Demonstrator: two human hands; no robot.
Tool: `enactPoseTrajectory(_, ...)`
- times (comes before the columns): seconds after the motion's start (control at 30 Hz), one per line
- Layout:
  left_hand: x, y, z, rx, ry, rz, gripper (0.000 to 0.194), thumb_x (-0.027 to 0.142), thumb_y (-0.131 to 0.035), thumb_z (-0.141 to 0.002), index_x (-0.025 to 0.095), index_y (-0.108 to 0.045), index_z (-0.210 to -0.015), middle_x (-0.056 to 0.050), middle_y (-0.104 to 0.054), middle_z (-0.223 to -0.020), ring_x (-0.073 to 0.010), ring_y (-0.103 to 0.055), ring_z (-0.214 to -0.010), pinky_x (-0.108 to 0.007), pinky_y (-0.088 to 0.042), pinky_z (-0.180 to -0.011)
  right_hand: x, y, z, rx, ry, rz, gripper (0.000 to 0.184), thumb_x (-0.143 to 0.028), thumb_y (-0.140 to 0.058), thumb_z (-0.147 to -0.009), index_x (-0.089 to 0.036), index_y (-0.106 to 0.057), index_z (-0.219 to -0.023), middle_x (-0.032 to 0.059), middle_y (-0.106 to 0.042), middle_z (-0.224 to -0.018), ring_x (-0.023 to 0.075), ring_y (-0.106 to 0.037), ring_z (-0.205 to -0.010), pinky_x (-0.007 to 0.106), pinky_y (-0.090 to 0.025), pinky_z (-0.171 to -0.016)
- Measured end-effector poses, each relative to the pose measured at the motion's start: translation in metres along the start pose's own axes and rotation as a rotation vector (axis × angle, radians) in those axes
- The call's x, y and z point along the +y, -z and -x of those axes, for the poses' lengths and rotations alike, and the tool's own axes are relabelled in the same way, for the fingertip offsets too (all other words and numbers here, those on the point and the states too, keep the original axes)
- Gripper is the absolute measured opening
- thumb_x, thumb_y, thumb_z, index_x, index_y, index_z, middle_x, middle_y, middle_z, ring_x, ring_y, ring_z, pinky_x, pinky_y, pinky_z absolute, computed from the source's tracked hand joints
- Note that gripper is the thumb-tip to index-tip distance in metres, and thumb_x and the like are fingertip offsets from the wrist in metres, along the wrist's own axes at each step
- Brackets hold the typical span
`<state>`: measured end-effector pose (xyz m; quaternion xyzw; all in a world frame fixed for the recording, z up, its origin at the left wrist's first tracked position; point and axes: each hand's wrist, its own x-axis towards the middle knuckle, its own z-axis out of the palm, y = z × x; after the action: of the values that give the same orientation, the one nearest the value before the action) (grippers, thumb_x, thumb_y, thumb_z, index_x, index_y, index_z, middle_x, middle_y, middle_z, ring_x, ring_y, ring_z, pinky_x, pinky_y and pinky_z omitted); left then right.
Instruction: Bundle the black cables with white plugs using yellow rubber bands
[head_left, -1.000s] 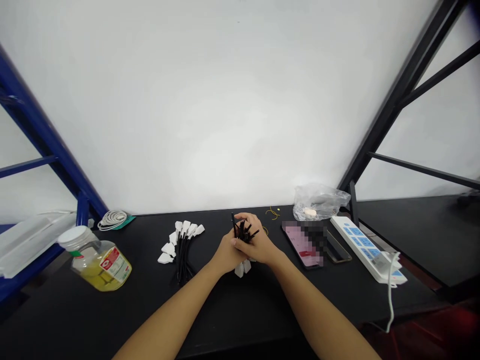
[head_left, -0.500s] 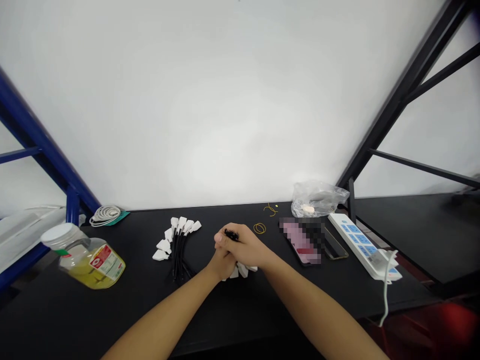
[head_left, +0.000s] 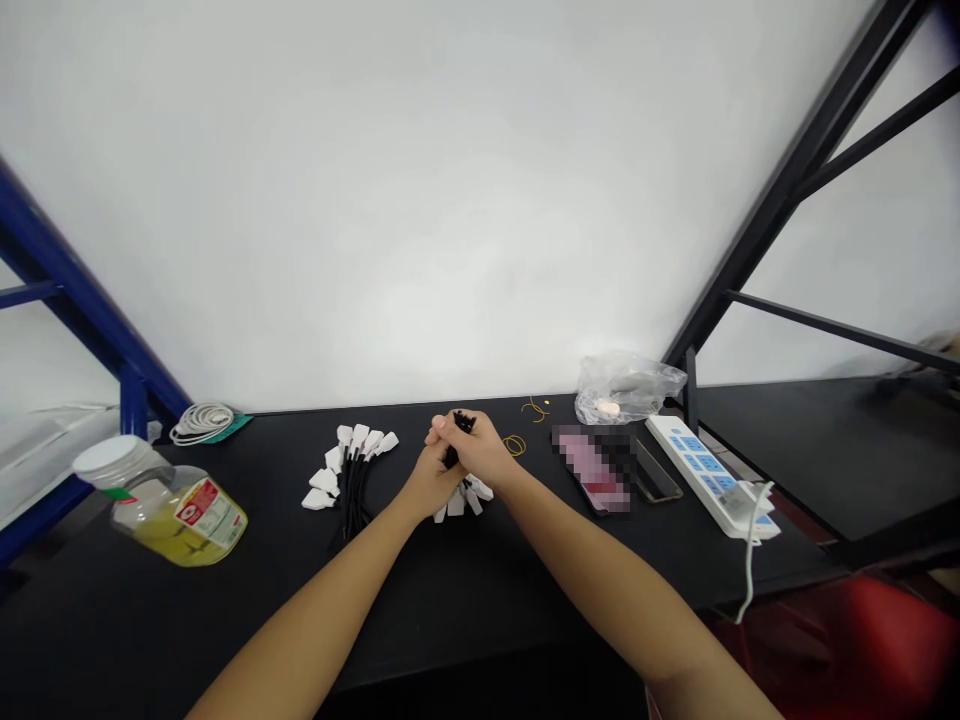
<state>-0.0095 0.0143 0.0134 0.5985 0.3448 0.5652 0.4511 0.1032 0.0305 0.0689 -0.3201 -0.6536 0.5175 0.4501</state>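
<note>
Both my hands are wrapped round one bundle of black cables with white tags (head_left: 460,499), held over the table's middle. My left hand (head_left: 433,477) is closed on the bundle's left side. From the right, my right hand (head_left: 484,447) closes round it too, and the two hands touch. Black cable ends poke out above the fingers, while the white tags fan out below. A second bundle of black cables (head_left: 354,490) with white tags lies on the table to the left. Beside my right hand is a yellow rubber band (head_left: 514,445).
On the left stand a clear jar (head_left: 180,515) with yellow contents and a coiled white cable (head_left: 202,423). To the right lie a pink-screened phone (head_left: 592,470), a dark phone (head_left: 658,472), a power strip (head_left: 709,475) and a plastic bag (head_left: 630,385). Another yellow band (head_left: 535,409) lies near the wall.
My hands have shifted slightly up in the view with the cable bundle, and more of its black ends and white tags now show. The camera view has moved a little.
</note>
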Motion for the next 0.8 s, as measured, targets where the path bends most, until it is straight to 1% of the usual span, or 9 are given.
enactPoseTrajectory(0.17,0.009,0.001,0.001,-0.024,0.052,0.141,0.049,0.003,-0.076,-0.064,0.017,-0.070,-0.110,-0.013,-0.071,-0.114,-0.0290,-0.064,-0.114,-0.044,-0.047,-0.105,0.002,0.004,0.003,-0.042,0.006,0.080,0.030,-0.044,-0.071,-0.080,-0.017,-0.064,-0.071,-0.0006,-0.063,-0.064,0.0136,-0.059,-0.062,0.026,-0.048,-0.063)
enactPoseTrajectory(0.27,0.014,-0.004,0.004,0.027,0.090,0.244,0.045,-0.001,-0.076,-0.062,0.017,-0.070,-0.103,-0.012,-0.073,-0.108,-0.0268,-0.067,-0.107,-0.041,-0.051,-0.098,0.003,0.007,0.005,-0.066,0.009,0.170,0.024,-0.039,-0.072,-0.078,-0.017,-0.065,-0.071,-0.0012,-0.064,-0.068,0.0138,-0.059,-0.065,0.026,-0.048,-0.065)
enactPoseTrajectory(0.4,0.014,-0.010,0.005,0.004,0.071,0.215,0.050,-0.001,-0.075,-0.063,0.020,-0.068,-0.108,-0.009,-0.073,-0.107,-0.0232,-0.069,-0.101,-0.037,-0.053,-0.091,0.001,0.010,0.007,-0.060,0.049,0.243,0.024,-0.040,-0.070,-0.081,-0.018,-0.067,-0.071,-0.0003,-0.065,-0.073,0.0150,-0.060,-0.072,0.026,-0.048,-0.068)
enactPoseTrajectory(0.47,0.008,-0.011,0.006,0.001,0.078,0.151,0.041,0.002,-0.073,-0.066,0.020,-0.069,-0.102,-0.007,-0.074,-0.093,-0.0209,-0.070,-0.087,-0.033,-0.055,-0.079,-0.001,0.011,0.008,-0.072,0.077,0.298,0.024,-0.041,-0.069,-0.083,-0.019,-0.068,-0.073,0.0007,-0.067,-0.079,0.0158,-0.061,-0.076,0.027,-0.049,-0.070)
enactPoseTrajectory(0.53,0.001,-0.011,0.006,-0.007,0.124,0.054,0.020,0.008,-0.070,-0.070,0.018,-0.068,-0.087,-0.002,-0.068,-0.068,-0.0165,-0.064,-0.062,-0.028,-0.050,-0.059,-0.003,0.015,0.008,-0.109,0.102,0.352,0.023,-0.041,-0.070,-0.083,-0.020,-0.069,-0.077,0.0014,-0.068,-0.085,0.0168,-0.063,-0.080,0.028,-0.049,-0.073)
enactPoseTrajectory(0.6,-0.006,-0.010,0.007,-0.001,0.153,-0.016,0.006,0.017,-0.069,-0.075,0.018,-0.063,-0.074,0.003,-0.055,-0.050,-0.0113,-0.050,-0.045,-0.023,-0.039,-0.046,-0.004,0.025,0.007,-0.168,0.149,0.397,0.025,-0.042,-0.077,-0.077,-0.021,-0.071,-0.089,0.0027,-0.069,-0.093,0.0190,-0.064,-0.087,0.030,-0.050,-0.078)
enactPoseTrajectory(0.67,-0.009,-0.010,0.008,0.056,0.141,-0.021,0.019,0.030,-0.069,-0.081,0.018,-0.059,-0.070,0.006,-0.047,-0.047,-0.0084,-0.042,-0.041,-0.022,-0.034,-0.043,-0.001,0.043,0.007,-0.216,0.219,0.435,0.050,-0.043,-0.084,-0.069,-0.022,-0.068,-0.111,0.0060,-0.069,-0.108,0.0223,-0.063,-0.100,0.033,-0.049,-0.087)
enactPoseTrajectory(0.7,-0.010,-0.010,0.008,0.097,0.134,-0.008,0.024,0.036,-0.068,-0.083,0.018,-0.057,-0.071,0.006,-0.046,-0.047,-0.0078,-0.041,-0.040,-0.021,-0.033,-0.043,0.002,0.054,0.007,-0.213,0.225,0.442,0.055,-0.044,-0.081,-0.074,-0.022,-0.064,-0.121,0.0081,-0.068,-0.115,0.0226,-0.063,-0.104,0.035,-0.048,-0.091)
enactPoseTrajectory(0.8,-0.010,-0.006,0.007,0.231,0.131,0.004,0.036,0.051,-0.066,-0.083,0.018,-0.056,-0.075,0.007,-0.043,-0.049,-0.0077,-0.041,-0.041,-0.021,-0.033,-0.044,0.020,0.092,0.010,0.015,0.102,0.627,0.042,-0.044,-0.066,-0.088,-0.019,-0.063,-0.122,0.0099,-0.070,-0.110,0.0211,-0.064,-0.097,0.035,-0.049,-0.086)
